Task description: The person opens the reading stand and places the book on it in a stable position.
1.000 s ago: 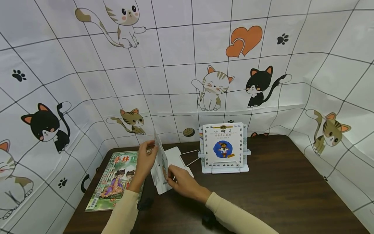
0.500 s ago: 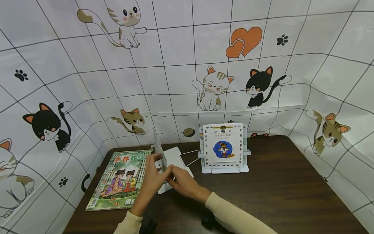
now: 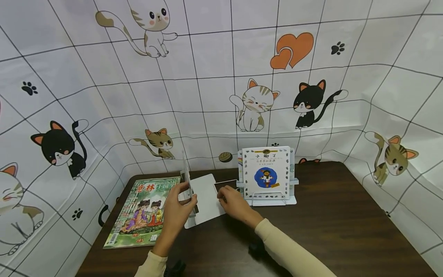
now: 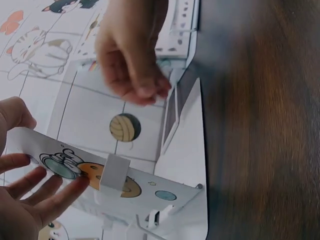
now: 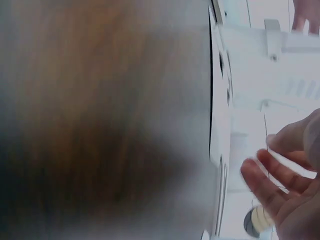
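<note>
A white book stand (image 3: 207,194) stands on the table with its back panel seen nearly edge-on in the head view. My left hand (image 3: 177,209) holds that panel, thumb on one side and fingers on the other. In the left wrist view the panel (image 4: 150,182) shows a cartoon print and a small white clip (image 4: 114,172). My right hand (image 3: 238,206) is over the right edge of the stand's base, fingers loosely bent, nothing seen in them. Near it, a thin wire support (image 4: 172,125) sticks out behind the panel.
A colourful magazine (image 3: 143,219) lies flat at the left. To the right, a second white stand (image 3: 273,202) holds an upright white picture book (image 3: 266,161) with a blue circle. A cat-patterned cloth (image 3: 214,92) hangs behind the dark wooden table (image 3: 328,227).
My right hand has come away from the panel and moved right. My left hand has moved lower along the panel and stays on it; the panel has turned slightly.
</note>
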A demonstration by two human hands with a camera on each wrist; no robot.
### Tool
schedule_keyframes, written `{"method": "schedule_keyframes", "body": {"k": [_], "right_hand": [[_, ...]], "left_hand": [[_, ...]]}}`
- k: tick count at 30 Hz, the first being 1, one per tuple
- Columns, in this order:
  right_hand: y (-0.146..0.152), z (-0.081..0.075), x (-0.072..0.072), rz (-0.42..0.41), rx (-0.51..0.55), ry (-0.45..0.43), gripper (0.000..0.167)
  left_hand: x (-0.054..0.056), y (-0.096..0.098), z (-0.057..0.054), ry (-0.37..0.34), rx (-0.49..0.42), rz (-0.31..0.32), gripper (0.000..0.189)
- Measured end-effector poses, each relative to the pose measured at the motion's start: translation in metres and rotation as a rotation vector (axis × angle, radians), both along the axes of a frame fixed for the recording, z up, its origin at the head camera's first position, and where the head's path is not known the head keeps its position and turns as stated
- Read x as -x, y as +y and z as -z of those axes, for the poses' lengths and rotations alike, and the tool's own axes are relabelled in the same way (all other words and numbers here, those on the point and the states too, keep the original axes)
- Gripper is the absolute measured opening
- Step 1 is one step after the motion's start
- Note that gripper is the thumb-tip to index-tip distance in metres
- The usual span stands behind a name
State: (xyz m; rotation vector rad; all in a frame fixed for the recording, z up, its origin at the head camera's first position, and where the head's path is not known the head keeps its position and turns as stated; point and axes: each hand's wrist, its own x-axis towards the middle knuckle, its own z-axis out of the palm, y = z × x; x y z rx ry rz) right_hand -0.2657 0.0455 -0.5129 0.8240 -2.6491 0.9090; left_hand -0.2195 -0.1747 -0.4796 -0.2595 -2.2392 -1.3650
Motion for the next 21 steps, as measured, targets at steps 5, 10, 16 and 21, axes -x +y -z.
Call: {"method": "schedule_keyframes", "body": {"k": [5,10,16,21], "right_hand": [[0.015,0.004,0.006,0.043,-0.065,-0.005,0.009],[0.020,0.015,0.007,0.046,-0.129,-0.005,0.016],[0.019,0.019,0.005,0.030,-0.197,0.052,0.009],[0.017,0.016,0.002,-0.002,-0.220,0.043,0.006]], "left_hand": [[0.001,-0.013,-0.001,0.077,-0.013,-0.028,0.039],[0.002,-0.028,-0.001,0.059,0.005,-0.071,0.034],[0.009,-0.045,-0.004,-0.088,-0.033,-0.136,0.030],[0.014,-0.055,-0.010,-0.117,-0.073,-0.146,0.025]]}}
